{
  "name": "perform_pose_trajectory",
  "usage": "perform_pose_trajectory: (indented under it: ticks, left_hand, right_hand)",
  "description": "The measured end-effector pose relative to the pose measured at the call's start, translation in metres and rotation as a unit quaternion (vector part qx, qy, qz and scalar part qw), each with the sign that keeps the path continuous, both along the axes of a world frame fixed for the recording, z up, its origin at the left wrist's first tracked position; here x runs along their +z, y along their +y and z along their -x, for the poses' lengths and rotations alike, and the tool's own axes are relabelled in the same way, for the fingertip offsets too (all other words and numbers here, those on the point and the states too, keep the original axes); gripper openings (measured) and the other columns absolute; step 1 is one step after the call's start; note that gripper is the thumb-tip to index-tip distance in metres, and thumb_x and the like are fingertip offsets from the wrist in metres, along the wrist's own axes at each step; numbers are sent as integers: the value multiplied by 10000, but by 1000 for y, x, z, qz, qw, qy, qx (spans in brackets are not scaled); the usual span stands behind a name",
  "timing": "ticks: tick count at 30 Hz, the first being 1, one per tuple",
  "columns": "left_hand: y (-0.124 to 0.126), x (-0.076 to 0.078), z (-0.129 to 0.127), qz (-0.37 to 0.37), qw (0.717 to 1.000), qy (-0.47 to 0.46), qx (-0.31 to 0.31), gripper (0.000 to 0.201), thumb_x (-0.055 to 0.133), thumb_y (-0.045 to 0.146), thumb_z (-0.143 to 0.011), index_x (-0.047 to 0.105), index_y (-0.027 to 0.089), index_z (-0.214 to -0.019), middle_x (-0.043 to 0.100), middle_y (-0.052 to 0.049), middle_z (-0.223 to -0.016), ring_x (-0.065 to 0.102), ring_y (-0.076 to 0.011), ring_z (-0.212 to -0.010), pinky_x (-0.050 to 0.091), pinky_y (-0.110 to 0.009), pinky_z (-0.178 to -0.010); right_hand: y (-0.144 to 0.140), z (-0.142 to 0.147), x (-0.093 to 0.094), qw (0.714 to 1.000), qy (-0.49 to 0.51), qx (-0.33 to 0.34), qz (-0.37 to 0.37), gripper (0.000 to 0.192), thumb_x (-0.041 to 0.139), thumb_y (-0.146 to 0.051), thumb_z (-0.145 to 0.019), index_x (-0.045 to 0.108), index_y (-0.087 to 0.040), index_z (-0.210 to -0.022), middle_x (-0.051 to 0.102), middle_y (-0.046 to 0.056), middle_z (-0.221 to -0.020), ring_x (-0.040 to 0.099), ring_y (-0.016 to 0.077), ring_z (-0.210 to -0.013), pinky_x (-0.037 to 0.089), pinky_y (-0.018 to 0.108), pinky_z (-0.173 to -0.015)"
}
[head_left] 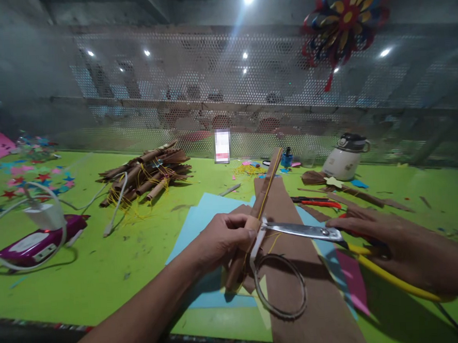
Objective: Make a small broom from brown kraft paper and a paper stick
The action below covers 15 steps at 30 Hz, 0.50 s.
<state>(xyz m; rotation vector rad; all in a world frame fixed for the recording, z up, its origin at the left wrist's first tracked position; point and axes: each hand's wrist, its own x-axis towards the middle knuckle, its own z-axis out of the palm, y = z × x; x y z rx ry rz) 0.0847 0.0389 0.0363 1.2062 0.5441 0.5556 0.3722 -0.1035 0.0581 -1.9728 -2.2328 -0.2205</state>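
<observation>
A perforated metal screen [223, 84] closed off the back of the lime-green tabletop [102, 262] where you sat, and a paper pinwheel [344, 17] in red, blue and yellow hung in front of it at upper right. Your left hand [221, 239] was closed around a rolled brown paper stick [260, 206] bound with yellow thread, which slanted up and away from you over sheets of brown paper [306, 291] and light blue paper [200, 214]. Your right hand [396, 244] gripped the scissors [306, 231] by their red-and-yellow handles; the blades lay nearly closed, tips touching a pale strip beside your left thumb. That strip ran down into a loop [280, 287] resting on the brown sheet.

Well to the left lay a heap of finished brown sticks [147, 174], and nearer the edge a purple device [39, 242] with a white charger and cable on it. Coloured paper stars [23, 179] were scattered at far left. A second, red-handled pair of scissors [318, 202] lay beyond your right hand. A cream-coloured lidded jug [344, 156] stood at the back right, its lid shut, so its contents could not be seen.
</observation>
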Motion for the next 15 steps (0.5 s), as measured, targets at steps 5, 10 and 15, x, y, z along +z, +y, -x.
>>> perform_pose_trajectory:
  ticks: [5,10,15]
  left_hand:
    - [0,0,-1,1,1000,0,0,187,654,134,-533,689,130,-717,597,-29,-614,501,-112,-517,391,-246,-500]
    - [1,-3,-1,-5,1000,24,13,217,651,132,-543,702,125,-754,609,-34,-619,504,-111,-507,395,-238,-486]
    - [0,-3,-1,12,999,36,13,211,666,156,-556,683,120,-763,623,-50,-619,559,-147,-525,443,-264,-503]
  right_hand:
    - [1,2,5,998,12,49,30,507,481,-210,-798,521,-330,-1289,548,111,-1285,496,323,-1201,503,461,-893]
    - [3,5,7,998,11,48,24,535,475,-185,-793,489,-328,-1309,529,119,-1263,559,315,-1089,536,402,-773]
    - [13,-8,-5,998,-48,-36,-3,478,445,-224,-810,518,-233,-1283,533,167,-1190,587,312,-971,489,413,-728]
